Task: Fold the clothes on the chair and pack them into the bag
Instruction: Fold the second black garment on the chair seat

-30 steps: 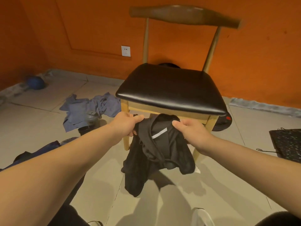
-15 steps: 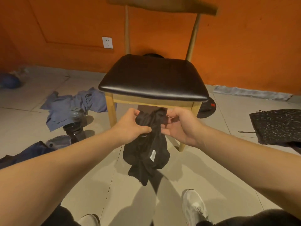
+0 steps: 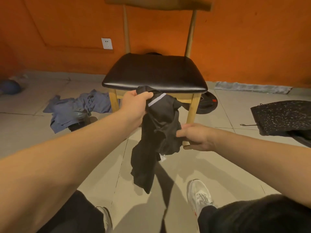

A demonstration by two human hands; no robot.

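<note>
Now, nearest the camera, the right hand [image 3: 196, 137] has dropped from the top edge of the black garment [image 3: 158, 132] to pinch a lower fold, fingers closed on cloth. The left hand [image 3: 136, 105] still clamps the upper edge, by a pale stripe, just before the chair [image 3: 156, 76]. Half a second ago both hands met at the top; the cloth now hangs longer, suggesting it is being spread for folding. The seat is bare; blue clothing [image 3: 74, 106] lies beyond. No bag identifiable.

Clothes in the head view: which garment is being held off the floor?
The black garment, gripped by the left hand and right hand before the chair. The blue garment lies crumpled on the tiles.
</note>
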